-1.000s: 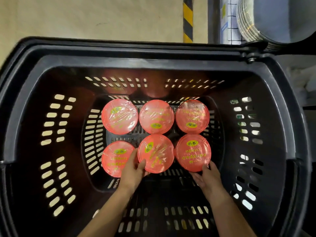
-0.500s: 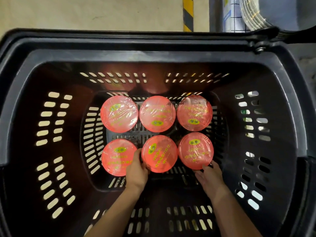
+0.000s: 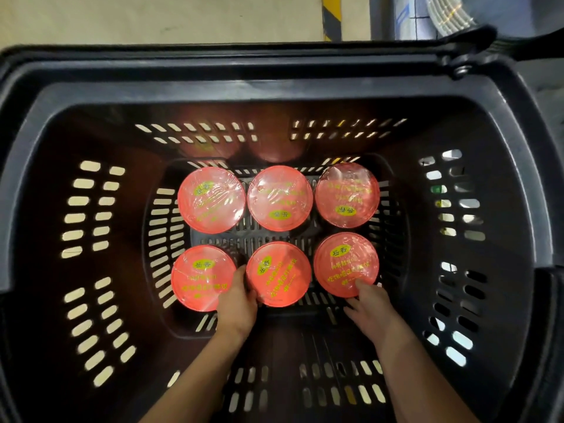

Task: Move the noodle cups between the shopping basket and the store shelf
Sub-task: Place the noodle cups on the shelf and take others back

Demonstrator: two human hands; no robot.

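Note:
Several noodle cups with red plastic-wrapped lids stand in two rows on the floor of a black shopping basket. My left hand wraps around the near side of the front middle cup, between it and the front left cup. My right hand grips the near edge of the front right cup, thumb on the lid. The back row holds three cups. The cups' sides are hidden below their lids.
The basket's slotted walls rise steeply on all sides, with its handle folded at the far right rim. Beyond the far rim lie a pale floor and a yellow-black striped post.
Both hands have closed tighter on the front middle and front right cups. The view has shifted a little, so the basket sits slightly lower in frame.

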